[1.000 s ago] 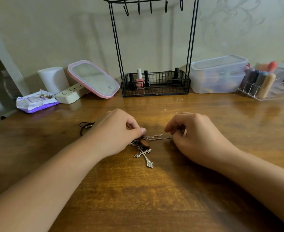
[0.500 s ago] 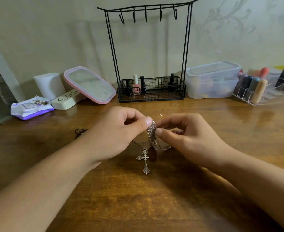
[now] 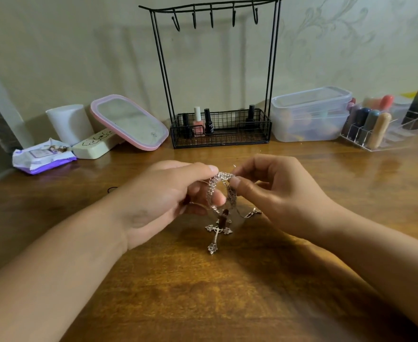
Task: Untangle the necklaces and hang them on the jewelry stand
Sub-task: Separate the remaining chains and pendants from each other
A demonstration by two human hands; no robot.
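Necklaces [image 3: 221,193] bunched in one silvery tangle, lifted just above the wooden table [image 3: 203,292], between both hands. Pinched at the top by left hand [image 3: 168,196], thumb and forefinger curled round a wide, lacy chain. Gripped close beside by right hand [image 3: 274,191], thumb and forefinger clenched on a neighbouring strand. Held up like this, probably, to let the weight of the pendants pull the loops apart and show where the strands cross. Looked like several chains wound together: one broad, flat and sparkly, others thin. Ornate silver cross [image 3: 217,234] dangling lowest, tip near or touching the table, cannot tell which. Small dark reddish pendant [image 3: 224,217] hanging right above the cross. Thin strand trailing off to the right onto the tabletop. Still knotted, nothing hung yet.

Further back, against the wall, black wire jewelry stand [image 3: 215,77] with a row of bare hooks on top and nail polish bottles [image 3: 198,122] in its basket. Left of that, pink-rimmed mirror [image 3: 129,123] leaning, white cylinder, packet of wipes [image 3: 42,157]. Right of it, clear plastic tub [image 3: 310,114] and a see-through organiser of cosmetics [image 3: 375,127].
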